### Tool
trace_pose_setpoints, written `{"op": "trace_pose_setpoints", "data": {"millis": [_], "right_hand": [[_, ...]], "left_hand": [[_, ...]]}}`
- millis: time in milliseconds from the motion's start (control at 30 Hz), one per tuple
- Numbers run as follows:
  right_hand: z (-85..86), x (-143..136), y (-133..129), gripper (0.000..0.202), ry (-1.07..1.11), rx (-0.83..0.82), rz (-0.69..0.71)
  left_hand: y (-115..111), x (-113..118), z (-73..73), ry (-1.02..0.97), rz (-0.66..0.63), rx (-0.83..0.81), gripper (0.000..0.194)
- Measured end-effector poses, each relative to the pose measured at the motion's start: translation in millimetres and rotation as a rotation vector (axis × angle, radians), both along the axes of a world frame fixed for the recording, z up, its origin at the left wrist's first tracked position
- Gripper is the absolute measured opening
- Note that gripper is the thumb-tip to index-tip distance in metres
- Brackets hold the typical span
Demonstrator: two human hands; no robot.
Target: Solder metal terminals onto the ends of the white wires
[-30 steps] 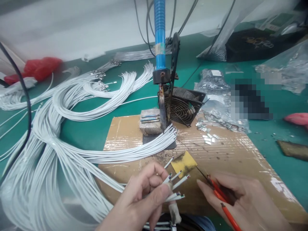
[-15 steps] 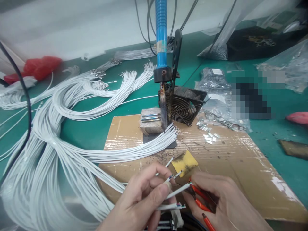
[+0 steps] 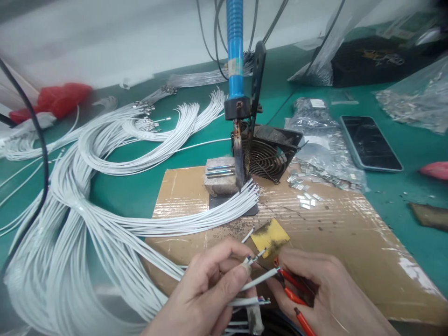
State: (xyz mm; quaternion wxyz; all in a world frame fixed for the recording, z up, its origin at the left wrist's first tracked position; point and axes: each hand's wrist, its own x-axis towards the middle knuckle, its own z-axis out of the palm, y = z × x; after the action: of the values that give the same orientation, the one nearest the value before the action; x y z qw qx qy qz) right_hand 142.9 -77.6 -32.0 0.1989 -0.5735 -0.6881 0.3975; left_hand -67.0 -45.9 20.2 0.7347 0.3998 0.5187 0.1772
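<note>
Lower centre of the frame: the left hand point(image 3: 213, 289), thumb pressed to curled fingers, holds several white cables point(image 3: 261, 281), whose cut ends fan out toward the right and show coloured wires at their tips. Lower right of centre: the right hand point(image 3: 315, 289) is wrapped around red-handled pliers point(image 3: 294, 295); their tip lies just beside one cable end, though whether the two touch cannot be told. Beneath both hands is a cardboard sheet point(image 3: 350, 261), bearing a yellow pad point(image 3: 270, 234) with dark specks. Centre: a blue soldering iron point(image 3: 235, 70) stands point down above the ends of a cable row point(image 3: 196, 221), with a grey block point(image 3: 221, 179) to its left and a black fan point(image 3: 266, 154) to its right. Right of centre: loose metal connectors point(image 3: 306, 200) lie near a phone point(image 3: 371, 142). Left side: a large cable bundle point(image 3: 70, 242); upper left, a red bag point(image 3: 63, 99).
</note>
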Motion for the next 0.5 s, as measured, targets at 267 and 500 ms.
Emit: {"op": "trace_pose_setpoints", "data": {"millis": [267,500], "right_hand": [[2.9,1.1,0.9,0.033,0.01,0.024,0.005],[-0.4,5.2,1.9,0.036,-0.01,0.098,0.026]], "left_hand": [[-0.5,2.8,2.5,-0.022,0.023,0.008,0.039],[-1.1,1.6,2.3,0.014,0.013,0.011,0.038]]}}
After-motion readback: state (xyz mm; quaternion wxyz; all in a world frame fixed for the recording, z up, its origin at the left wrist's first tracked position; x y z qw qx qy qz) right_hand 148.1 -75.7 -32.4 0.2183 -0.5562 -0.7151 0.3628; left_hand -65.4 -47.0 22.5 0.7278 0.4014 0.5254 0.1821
